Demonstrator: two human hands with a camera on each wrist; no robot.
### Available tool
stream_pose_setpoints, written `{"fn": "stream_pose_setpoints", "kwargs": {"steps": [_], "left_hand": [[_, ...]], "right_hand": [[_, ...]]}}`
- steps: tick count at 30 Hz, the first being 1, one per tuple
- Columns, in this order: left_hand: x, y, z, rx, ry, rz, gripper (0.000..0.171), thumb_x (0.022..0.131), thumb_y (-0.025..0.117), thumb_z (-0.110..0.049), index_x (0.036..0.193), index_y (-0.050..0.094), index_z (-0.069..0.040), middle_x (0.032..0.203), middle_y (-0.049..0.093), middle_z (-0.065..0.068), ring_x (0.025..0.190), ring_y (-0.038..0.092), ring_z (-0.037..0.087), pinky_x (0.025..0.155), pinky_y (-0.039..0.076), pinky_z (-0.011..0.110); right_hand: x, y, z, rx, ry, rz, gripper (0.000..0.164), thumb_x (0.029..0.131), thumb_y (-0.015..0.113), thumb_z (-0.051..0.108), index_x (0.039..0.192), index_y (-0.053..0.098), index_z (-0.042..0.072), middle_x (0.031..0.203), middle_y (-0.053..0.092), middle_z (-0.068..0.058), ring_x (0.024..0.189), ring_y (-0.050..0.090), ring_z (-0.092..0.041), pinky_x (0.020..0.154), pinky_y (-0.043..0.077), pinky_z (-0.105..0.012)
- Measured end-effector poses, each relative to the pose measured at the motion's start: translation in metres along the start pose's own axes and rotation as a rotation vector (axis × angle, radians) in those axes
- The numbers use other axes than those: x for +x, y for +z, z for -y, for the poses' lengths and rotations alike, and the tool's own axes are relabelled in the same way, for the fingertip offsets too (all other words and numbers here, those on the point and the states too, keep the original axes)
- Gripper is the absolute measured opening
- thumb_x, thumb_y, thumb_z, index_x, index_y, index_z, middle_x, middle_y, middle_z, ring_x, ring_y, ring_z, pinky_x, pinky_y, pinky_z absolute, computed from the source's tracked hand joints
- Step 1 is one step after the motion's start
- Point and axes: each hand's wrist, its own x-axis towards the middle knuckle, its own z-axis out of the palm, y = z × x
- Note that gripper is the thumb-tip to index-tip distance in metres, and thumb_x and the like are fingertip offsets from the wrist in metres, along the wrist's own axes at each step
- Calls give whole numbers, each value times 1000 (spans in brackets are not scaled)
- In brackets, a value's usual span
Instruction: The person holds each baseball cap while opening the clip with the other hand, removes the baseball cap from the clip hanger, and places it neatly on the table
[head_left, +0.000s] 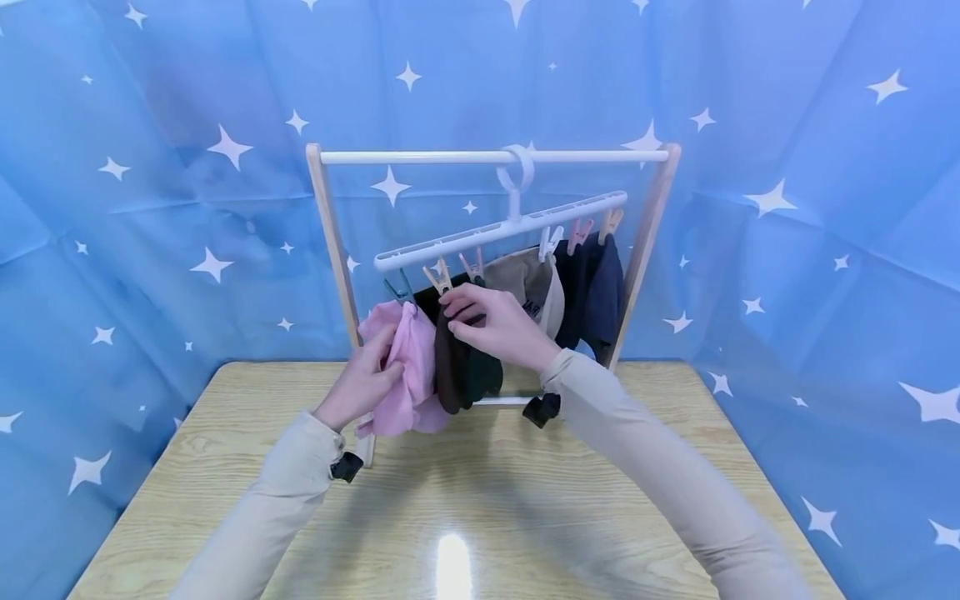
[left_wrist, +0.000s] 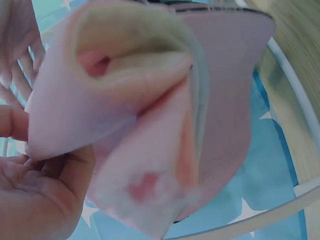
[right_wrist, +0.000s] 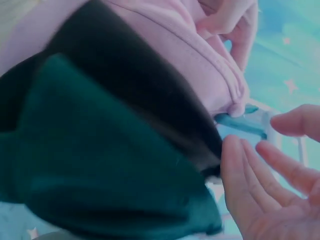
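Observation:
A pink cap [head_left: 407, 367] hangs from a teal clothespin [head_left: 401, 287] at the low left end of a tilted white hanger [head_left: 450, 247]. My left hand [head_left: 365, 377] pinches its folded cloth between thumb and fingers; the brim [left_wrist: 227, 85] shows behind in the left wrist view. Beside it hang a black-brown cap [head_left: 448, 367] and a dark green cap [head_left: 483, 375]. My right hand [head_left: 501, 323] is at the black-brown one, just below a beige clothespin [head_left: 439, 276]. In the right wrist view its fingertips [right_wrist: 232, 150] meet the dark edge, thumb apart.
The hanger hooks over the white rod [head_left: 420, 157] of a wooden-sided rack [head_left: 330, 225]. Further right hang a grey-beige cap [head_left: 517, 279] and dark navy caps [head_left: 603, 287] on more clothespins. A wood-grain table [head_left: 585, 517] lies below, with a blue starred curtain [head_left: 187, 167] around.

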Motion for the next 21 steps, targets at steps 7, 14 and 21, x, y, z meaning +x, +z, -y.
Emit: {"fn": "stream_pose_setpoints", "kwargs": {"steps": [7,14,21], "left_hand": [[-4,3,-4,-49,74,52,54,84,47,15,137,44,4,128,54,24,110,52,31,97,40,49],[-9,6,-13,-3,107,62,57,82,49,15,137,43,3,132,51,21,110,52,29,95,41,47],[-11,13,-16,68,183,94,50,86,48,13,135,40,5,132,47,25,104,54,32,90,44,46]], "right_hand": [[19,7,11,86,57,-13,37,90,63,7,126,58,2,115,63,-12,100,62,-17,84,49,-29],[28,20,18,112,81,-70,39,88,67,8,125,56,4,113,62,-10,101,62,-19,85,49,-28],[27,36,24,-34,89,-220,35,84,76,22,110,60,4,104,63,-6,91,65,-17,81,49,-27]]}}
